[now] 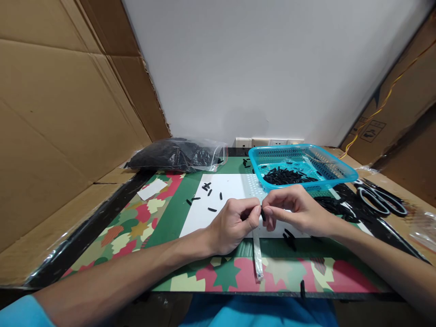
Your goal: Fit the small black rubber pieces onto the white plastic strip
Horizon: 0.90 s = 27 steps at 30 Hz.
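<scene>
My left hand [236,223] and my right hand [293,210] meet over a white sheet [194,222]. Between their fingertips is a small black piece [263,214], slim and elongated, pinched from both sides; its exact kind does not show. Under the hands a narrow strip wrapped in clear plastic [258,259] runs toward the front edge, its upper end hidden. Similar loose black pieces [206,186] lie scattered on the sheet left of my hands, and a few more black pieces [289,239] lie below my right hand.
A blue plastic basket [347,174] with many black pieces stands behind my right hand. Black-handled scissors [378,200] lie at the right. A clear zip bag [177,154] full of black material rests at the back left. Cardboard [68,113] walls the left side.
</scene>
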Tool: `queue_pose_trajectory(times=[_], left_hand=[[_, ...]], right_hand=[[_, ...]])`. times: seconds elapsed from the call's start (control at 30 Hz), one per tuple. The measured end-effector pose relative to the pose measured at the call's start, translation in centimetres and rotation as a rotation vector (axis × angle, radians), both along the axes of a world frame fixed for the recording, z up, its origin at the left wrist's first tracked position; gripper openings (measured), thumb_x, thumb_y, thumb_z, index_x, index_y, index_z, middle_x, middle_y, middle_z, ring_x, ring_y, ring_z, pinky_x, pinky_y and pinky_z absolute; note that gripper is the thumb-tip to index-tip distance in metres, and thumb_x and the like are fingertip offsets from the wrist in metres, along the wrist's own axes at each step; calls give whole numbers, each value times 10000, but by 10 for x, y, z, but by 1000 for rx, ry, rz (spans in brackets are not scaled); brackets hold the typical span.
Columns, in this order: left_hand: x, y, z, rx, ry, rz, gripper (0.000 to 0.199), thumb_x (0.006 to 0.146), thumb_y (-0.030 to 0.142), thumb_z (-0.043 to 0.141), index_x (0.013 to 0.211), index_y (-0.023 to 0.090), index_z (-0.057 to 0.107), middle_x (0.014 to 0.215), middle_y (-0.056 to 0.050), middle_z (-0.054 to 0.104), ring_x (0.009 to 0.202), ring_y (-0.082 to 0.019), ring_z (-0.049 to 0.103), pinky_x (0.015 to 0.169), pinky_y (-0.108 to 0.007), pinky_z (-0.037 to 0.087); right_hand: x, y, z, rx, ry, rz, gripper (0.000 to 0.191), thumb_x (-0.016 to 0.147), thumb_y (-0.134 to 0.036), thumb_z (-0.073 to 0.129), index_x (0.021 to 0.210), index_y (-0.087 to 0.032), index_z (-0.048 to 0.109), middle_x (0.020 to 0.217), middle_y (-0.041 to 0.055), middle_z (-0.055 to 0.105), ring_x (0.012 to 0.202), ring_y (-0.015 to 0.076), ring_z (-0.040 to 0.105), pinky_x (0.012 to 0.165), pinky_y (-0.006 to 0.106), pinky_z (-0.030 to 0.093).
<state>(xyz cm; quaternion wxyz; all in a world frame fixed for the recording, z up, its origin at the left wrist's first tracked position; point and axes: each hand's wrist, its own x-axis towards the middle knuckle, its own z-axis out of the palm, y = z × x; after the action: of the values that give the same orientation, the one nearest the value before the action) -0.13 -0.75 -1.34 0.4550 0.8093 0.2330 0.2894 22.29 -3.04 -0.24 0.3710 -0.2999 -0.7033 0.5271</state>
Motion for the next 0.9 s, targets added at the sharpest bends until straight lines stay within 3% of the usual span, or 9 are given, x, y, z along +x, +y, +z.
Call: queue_pose_trajectory(times=[0.23, 0.43, 0.67, 0.77, 0.9], left_hand=[[1, 0, 0, 72, 2, -44, 360, 1100, 312, 448, 798, 170, 582, 665, 64, 424, 592, -100, 359, 599, -249, 318], [2, 0, 1, 92, 27, -87, 365, 1124, 306, 431, 816, 176, 578, 672, 70, 406, 601, -98, 374, 616, -243, 328], [1, 1, -1, -31, -13, -9, 448, 1119, 446, 460, 769, 179, 545, 674, 54, 444, 612, -105, 382, 583, -241, 325], [2, 2, -2, -108, -37, 39, 478, 1111, 501, 468, 757, 184, 519, 645, 55, 442, 578, -99, 375, 543, -229, 317], [4, 4, -5, -248, -50, 42, 495, 1090, 551, 500, 753, 189, 494, 609, 65, 427, 506, -76, 332, 459, -195, 263]], right_hand=[[3, 2, 2, -65, -42, 22, 249, 933, -359, 822, 886, -126, 748, 687, 22, 721, 523, 94, 614, 531, 198, 504], [4, 3, 4, 14, -91, -23, 173, 921, -246, 753, 792, -132, 732, 636, 16, 703, 475, 80, 560, 488, 187, 446], [2, 2, 4, 28, -110, -33, 243, 955, -316, 731, 781, -156, 675, 669, 2, 688, 524, 99, 592, 549, 213, 477], [2, 2, 1, 129, -170, -81, 299, 1019, -411, 675, 851, -164, 689, 727, -1, 677, 584, 106, 588, 576, 220, 458], [2, 4, 0, 281, -304, -148, 260, 1017, -382, 660, 865, -172, 679, 723, -8, 649, 622, 114, 545, 582, 231, 403]])
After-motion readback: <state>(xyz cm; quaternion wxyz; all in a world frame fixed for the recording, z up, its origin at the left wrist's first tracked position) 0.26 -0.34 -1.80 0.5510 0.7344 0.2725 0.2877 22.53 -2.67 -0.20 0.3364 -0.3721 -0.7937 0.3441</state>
